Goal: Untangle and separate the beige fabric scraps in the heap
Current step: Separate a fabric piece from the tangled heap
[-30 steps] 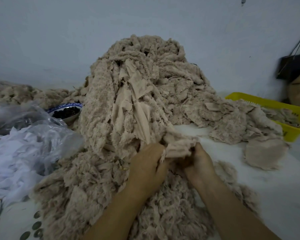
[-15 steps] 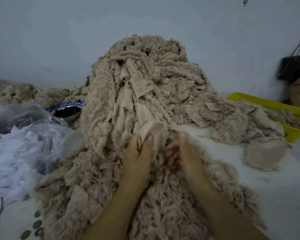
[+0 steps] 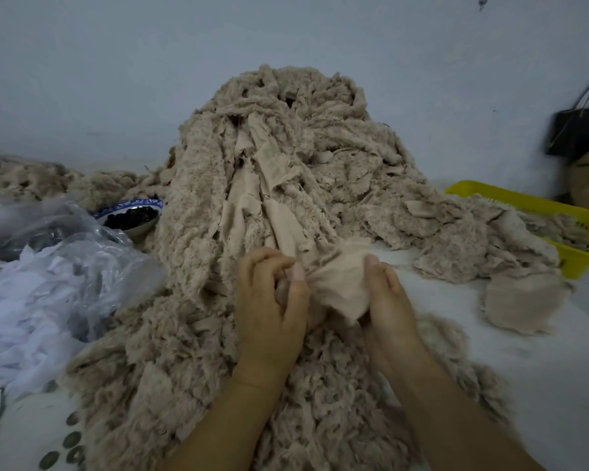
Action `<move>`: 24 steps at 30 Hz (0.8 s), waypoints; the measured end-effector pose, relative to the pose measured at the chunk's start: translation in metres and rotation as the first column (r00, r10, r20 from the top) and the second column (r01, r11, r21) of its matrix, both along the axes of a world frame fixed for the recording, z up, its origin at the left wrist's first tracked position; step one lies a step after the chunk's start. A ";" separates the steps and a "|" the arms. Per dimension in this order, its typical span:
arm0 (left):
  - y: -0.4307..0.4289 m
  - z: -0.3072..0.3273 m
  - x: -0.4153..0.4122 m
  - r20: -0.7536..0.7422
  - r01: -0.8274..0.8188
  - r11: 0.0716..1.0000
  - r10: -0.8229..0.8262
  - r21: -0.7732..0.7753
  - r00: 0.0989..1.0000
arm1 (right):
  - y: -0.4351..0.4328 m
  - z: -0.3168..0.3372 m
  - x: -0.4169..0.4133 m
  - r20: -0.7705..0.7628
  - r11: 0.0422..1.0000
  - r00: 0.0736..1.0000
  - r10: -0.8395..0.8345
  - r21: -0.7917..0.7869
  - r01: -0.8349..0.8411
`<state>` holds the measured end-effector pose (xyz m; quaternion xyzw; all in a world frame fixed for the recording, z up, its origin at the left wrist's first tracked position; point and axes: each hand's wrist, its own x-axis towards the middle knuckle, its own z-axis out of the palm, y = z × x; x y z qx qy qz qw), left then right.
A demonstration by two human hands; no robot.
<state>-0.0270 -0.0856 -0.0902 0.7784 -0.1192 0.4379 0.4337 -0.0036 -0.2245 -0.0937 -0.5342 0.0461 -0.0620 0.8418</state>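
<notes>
Against the heap (image 3: 215, 198), both hands (image 3: 269, 311) (image 3: 390, 304) pinch one scrap (image 3: 340, 287).

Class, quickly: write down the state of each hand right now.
Left hand: closed, pinching the smooth beige scrap.
Right hand: closed, gripping the same scrap.

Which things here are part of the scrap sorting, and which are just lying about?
In the job: beige heap; held scrap, pinched by left hand and right hand; flat beige piece apart on the right; yellow basket holding beige scraps, probably.
Lying about: plastic bag of white shreds; blue-rimmed bowl of dark bits; dark bag by the wall.
</notes>
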 end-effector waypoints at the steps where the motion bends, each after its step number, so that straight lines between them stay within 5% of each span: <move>1: -0.001 0.000 -0.002 0.015 0.044 0.998 -0.045 0.038 0.999 | -0.003 0.001 0.002 -0.037 0.990 0.999 0.034 0.135 -0.029; 4: -0.011 -0.004 -0.009 -0.332 0.322 0.944 -0.283 0.067 0.900 | -0.008 0.006 0.003 -0.076 0.922 0.988 0.138 0.373 -0.100; 7: -0.013 -0.007 -0.008 -0.529 0.347 0.915 -0.401 -0.204 0.748 | -0.004 0.006 0.001 -0.066 0.912 0.978 0.197 0.379 -0.158; 11: -0.003 -0.004 0.000 -0.425 0.215 0.681 -0.639 -0.700 0.641 | 0.003 -0.002 0.001 -0.072 0.979 0.982 0.176 0.115 -0.167; 15: 0.002 0.000 0.006 -0.206 0.161 0.389 -0.744 -0.907 0.636 | 0.003 -0.005 0.002 -0.124 0.995 0.988 0.094 0.046 -0.088; 19: 0.002 -0.001 0.004 -0.242 0.179 0.449 -0.727 -0.875 0.642 | 0.003 -0.006 0.002 -0.119 0.995 0.988 0.099 0.033 -0.096; 24: -0.006 -0.002 -0.003 -0.468 0.230 0.782 -0.551 -0.579 0.691 | 0.002 -0.007 0.003 -0.063 0.943 0.942 0.330 -0.024 -0.332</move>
